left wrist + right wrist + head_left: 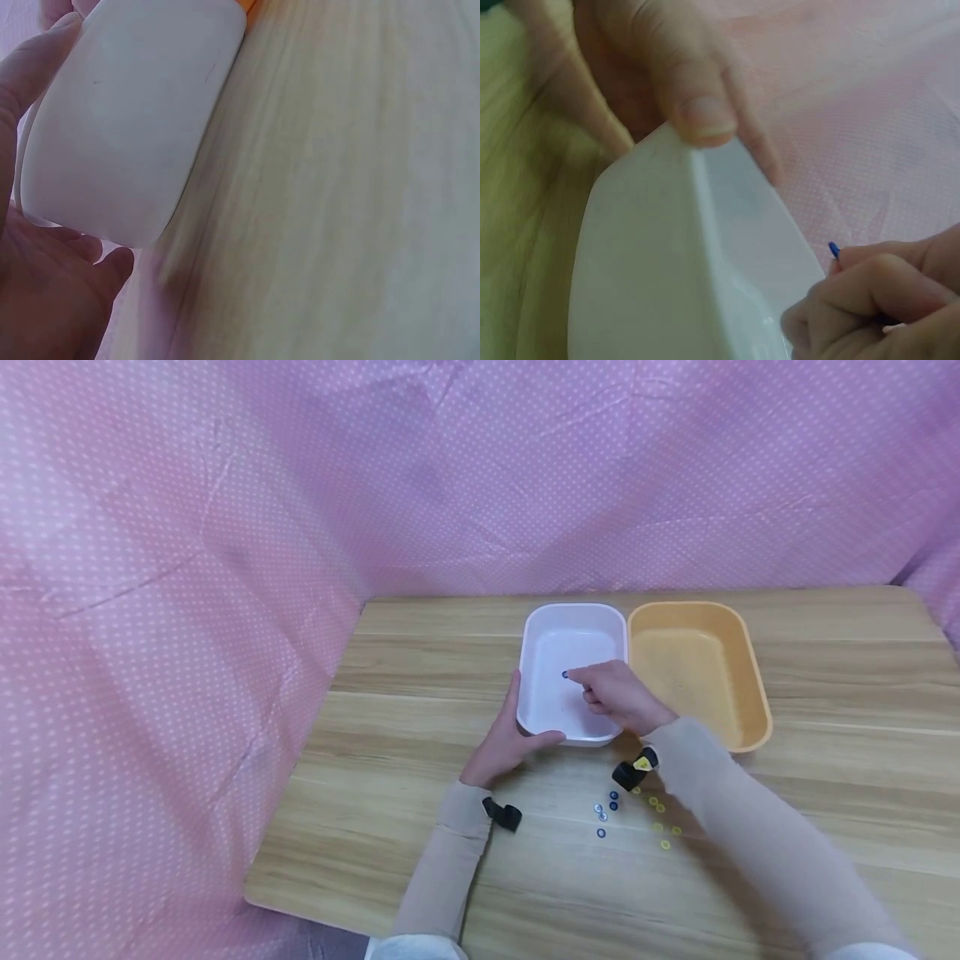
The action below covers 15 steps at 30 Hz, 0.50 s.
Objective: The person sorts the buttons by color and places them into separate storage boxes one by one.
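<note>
Right sleeve (pixel 757 827) foremost, the right hand (pixel 617 693) pinches a blue ring (pixel 566 674) that slackening could drop beneath its fingertips, while the left hand (pixel 508 743) grips the white tub (pixel 551 706).

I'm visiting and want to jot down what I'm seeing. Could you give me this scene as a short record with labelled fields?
Left grip: holds the white tub around its near left corner
Right grip: pinches a small blue ring over the white tub
To the white tub's right: orange tub
Loose in front: small blue pieces, small yellow rings
Surface: wooden table
Backdrop: pink dotted cloth
</note>
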Each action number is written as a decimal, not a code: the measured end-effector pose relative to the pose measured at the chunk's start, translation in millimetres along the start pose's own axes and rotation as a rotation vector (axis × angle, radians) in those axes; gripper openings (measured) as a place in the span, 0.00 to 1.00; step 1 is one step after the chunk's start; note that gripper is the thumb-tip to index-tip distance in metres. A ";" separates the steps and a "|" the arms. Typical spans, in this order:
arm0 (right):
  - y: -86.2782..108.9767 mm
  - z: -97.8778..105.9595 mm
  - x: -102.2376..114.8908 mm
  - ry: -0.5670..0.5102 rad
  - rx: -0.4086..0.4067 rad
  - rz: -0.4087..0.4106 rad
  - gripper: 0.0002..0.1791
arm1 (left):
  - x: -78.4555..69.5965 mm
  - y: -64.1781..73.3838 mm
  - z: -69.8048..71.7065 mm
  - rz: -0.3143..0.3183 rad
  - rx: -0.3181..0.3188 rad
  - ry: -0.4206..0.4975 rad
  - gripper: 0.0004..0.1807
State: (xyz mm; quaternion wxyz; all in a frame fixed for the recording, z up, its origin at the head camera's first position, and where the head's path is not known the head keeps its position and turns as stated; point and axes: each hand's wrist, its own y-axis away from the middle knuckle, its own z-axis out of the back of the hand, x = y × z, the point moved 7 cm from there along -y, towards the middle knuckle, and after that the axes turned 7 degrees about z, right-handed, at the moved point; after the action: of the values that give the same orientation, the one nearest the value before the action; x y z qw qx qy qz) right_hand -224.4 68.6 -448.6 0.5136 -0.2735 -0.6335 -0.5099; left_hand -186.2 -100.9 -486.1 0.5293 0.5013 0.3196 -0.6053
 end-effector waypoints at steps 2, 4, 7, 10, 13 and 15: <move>-3.9 -3.1 -2.2 0.093 0.003 -0.031 0.19 | -0.1 0.6 1.2 0.008 -0.009 -0.018 0.65; -6.7 -6.4 -3.6 0.175 0.023 -0.046 0.19 | -0.9 1.3 1.6 0.015 -0.012 -0.035 0.65; -8.7 -9.5 -6.2 0.240 0.045 -0.075 0.19 | -2.3 2.0 0.9 0.013 -0.004 -0.049 0.65; -9.0 -11.9 -7.1 0.279 0.069 -0.085 0.19 | -5.1 1.6 -0.9 0.000 0.020 -0.031 0.65; -9.9 -12.4 -8.4 0.321 0.083 -0.085 0.19 | -10.8 2.9 -0.9 -0.013 0.036 -0.025 0.65; -11.1 -12.9 -9.7 0.345 0.094 -0.083 0.19 | -10.4 2.9 -0.2 -0.011 0.032 -0.032 0.65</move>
State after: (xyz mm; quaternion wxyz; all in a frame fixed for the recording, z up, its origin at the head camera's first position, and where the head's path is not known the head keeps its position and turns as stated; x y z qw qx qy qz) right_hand -226.1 54.7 -462.3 0.6055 -0.1314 -0.5698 -0.5398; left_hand -184.0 -98.1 -475.9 0.5230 0.4981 0.3044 -0.6211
